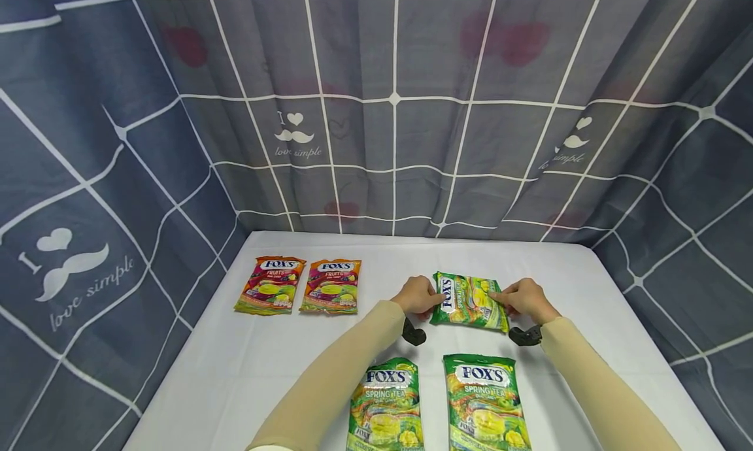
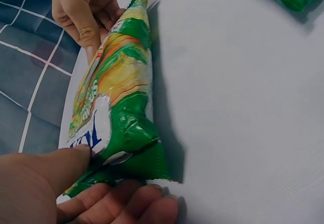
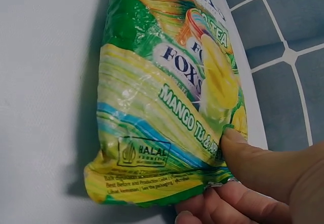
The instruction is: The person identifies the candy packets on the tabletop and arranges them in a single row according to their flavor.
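Between my hands a green Fox's Spring Tea candy bag (image 1: 469, 300) lies sideways, its logo end to the left. My left hand (image 1: 418, 297) pinches the logo end, thumb on top and fingers beneath, as the left wrist view shows with the bag (image 2: 124, 82). At the other end my right hand (image 1: 525, 299) grips the bag by its bottom seal, thumb on the printed face. The right wrist view shows this bag (image 3: 152, 107) with its mango tea print close up. Shadow falls along the bag's near side on the white cloth.
Two more green Spring Tea bags, a left one (image 1: 385, 408) and a right one (image 1: 487, 405), lie upright near the front. Two red-orange Fox's Fruits bags, one outer (image 1: 270, 286) and one inner (image 1: 331, 287), lie at the back left. A checked curtain (image 1: 365, 137) surrounds the white table (image 1: 282, 366).
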A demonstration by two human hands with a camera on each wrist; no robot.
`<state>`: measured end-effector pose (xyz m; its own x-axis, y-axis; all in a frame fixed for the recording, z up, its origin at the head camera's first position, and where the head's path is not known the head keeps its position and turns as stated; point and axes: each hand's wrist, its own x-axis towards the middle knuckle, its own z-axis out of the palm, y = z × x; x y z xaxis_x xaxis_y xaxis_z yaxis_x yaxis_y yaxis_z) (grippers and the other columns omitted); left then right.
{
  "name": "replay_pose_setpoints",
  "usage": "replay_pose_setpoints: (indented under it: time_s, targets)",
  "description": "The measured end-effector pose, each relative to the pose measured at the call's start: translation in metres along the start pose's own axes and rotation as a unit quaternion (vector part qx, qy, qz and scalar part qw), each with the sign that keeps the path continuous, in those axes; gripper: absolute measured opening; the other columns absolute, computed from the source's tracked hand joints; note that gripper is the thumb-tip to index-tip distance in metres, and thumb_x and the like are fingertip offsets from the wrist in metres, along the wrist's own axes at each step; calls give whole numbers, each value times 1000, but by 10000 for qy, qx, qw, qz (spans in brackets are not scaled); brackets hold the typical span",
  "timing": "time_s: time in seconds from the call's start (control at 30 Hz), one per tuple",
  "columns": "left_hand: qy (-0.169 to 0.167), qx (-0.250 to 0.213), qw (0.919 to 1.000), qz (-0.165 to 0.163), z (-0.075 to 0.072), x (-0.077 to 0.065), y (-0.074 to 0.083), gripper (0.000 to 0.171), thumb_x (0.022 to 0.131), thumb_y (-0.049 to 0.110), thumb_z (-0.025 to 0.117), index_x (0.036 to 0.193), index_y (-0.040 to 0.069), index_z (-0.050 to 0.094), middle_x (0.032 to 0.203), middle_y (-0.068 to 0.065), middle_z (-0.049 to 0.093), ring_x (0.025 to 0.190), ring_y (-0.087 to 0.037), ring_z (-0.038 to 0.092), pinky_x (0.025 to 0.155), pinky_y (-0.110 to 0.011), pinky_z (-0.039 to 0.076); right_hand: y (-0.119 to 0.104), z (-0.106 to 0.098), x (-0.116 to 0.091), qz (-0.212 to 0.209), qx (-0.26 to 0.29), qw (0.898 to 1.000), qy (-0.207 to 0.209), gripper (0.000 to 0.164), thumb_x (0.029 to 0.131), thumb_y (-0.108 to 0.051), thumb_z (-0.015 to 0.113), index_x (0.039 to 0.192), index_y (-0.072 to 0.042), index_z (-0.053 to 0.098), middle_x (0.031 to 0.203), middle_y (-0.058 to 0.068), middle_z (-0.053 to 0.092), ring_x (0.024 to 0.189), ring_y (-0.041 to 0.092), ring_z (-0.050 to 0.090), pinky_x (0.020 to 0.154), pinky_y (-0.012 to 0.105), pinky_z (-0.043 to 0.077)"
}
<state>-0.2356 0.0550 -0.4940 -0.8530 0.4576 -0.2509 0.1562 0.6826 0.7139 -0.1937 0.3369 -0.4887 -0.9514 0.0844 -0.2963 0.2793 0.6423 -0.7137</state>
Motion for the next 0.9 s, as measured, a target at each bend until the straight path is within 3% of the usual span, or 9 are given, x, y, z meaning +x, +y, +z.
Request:
replay_pose_setpoints:
  time_s: [0.5,0.9]
  targets:
    - [-34,23,10000,-56,5,4,1,40,110,22,71,73,7,68,56,-5,66,48,-15,64,52,-23,54,6,1,2,-82,291,9995,27,41,105,-25,76,105,16,72,74,9,67,62,18,63,60,30,53]
    - [-147,-269,9995,-104,0,1,1,36,111,16,69,77,6,66,64,-9,70,50,-16,66,56,-29,60,1,5,0,-162,520,9985,-80,35,106,-20,76,103,15,74,74,10,68,61,18,63,59,32,53]
